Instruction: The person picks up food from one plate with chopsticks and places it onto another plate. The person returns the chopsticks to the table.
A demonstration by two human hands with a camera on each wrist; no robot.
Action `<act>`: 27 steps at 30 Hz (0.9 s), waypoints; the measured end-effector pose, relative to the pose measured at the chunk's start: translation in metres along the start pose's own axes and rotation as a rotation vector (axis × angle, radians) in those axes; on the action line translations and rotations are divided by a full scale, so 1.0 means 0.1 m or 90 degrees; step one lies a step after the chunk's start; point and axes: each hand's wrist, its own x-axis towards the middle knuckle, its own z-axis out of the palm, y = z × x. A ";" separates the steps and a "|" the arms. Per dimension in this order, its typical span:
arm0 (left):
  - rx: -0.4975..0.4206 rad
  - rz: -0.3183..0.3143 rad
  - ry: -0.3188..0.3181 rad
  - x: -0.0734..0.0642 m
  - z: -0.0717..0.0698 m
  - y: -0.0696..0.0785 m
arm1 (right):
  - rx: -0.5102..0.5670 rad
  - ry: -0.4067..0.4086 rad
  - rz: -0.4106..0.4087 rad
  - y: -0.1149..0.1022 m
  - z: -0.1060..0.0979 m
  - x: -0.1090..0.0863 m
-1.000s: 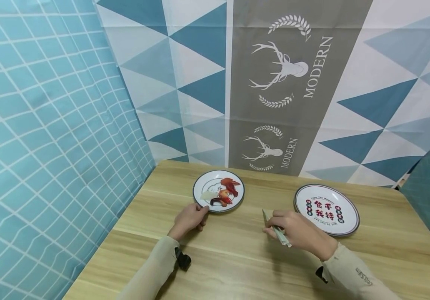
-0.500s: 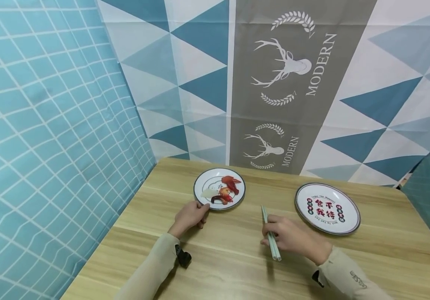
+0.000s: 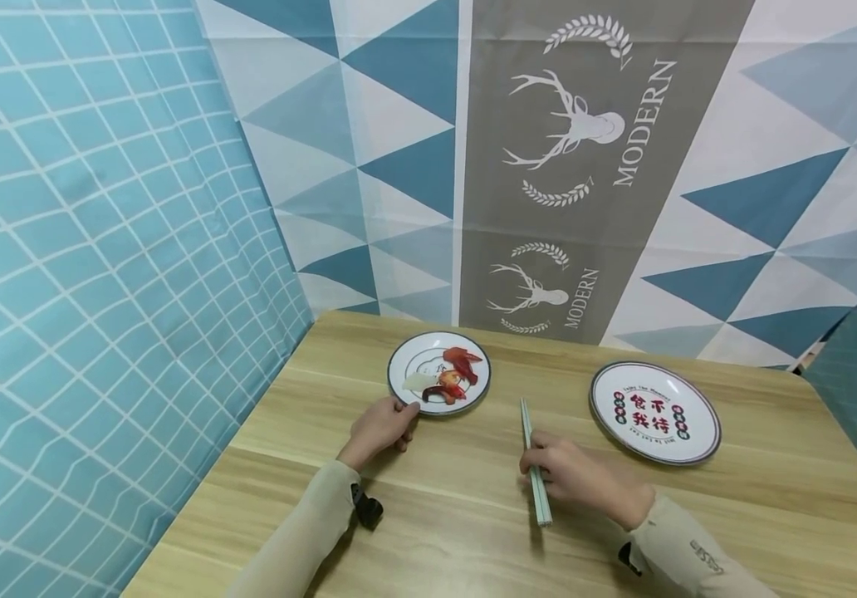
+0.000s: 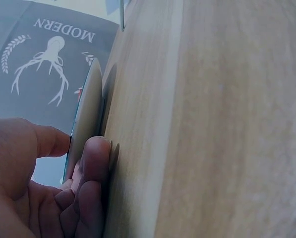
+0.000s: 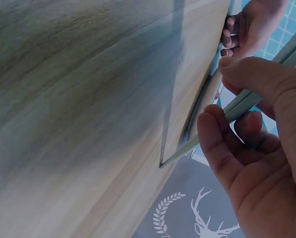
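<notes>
My left hand (image 3: 382, 432) pinches the near left rim of a small white plate (image 3: 408, 357) with a dark edge. In the left wrist view the thumb lies over the rim, with fingers (image 4: 96, 158) beneath it. On the plate lie a white slice (image 3: 418, 382), red pieces (image 3: 462, 363) and a dark curved piece (image 3: 438, 394), seafood-like in looks. My right hand (image 3: 574, 473) holds a pair of pale green chopsticks (image 3: 540, 497) between thumb and fingers. Their tips point toward the back wall, right of the plate. In the right wrist view the tips meet their shadow on the wooden table (image 5: 88, 124).
A larger white plate (image 3: 648, 444) with red characters and a dark rim stands at the right, behind my right hand. Patterned cloth (image 3: 406, 166) hangs behind the table, and a blue checked cloth (image 3: 100, 249) hangs along the left.
The chopsticks have swung round, their rear ends shifting left and toward me. My right hand has moved slightly left. The left hand still pinches the plate, and the head view has shifted a little.
</notes>
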 end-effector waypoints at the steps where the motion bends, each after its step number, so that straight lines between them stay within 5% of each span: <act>1: -0.001 0.000 -0.001 0.00 0.00 0.00 | 0.001 -0.007 0.004 0.00 0.00 0.00; 14: 0.001 0.002 0.000 -0.01 0.00 0.01 | 0.032 -0.083 0.048 0.04 0.04 -0.02; 27: -0.006 0.002 0.000 0.00 0.00 0.00 | 0.021 -0.120 0.024 0.07 0.07 -0.05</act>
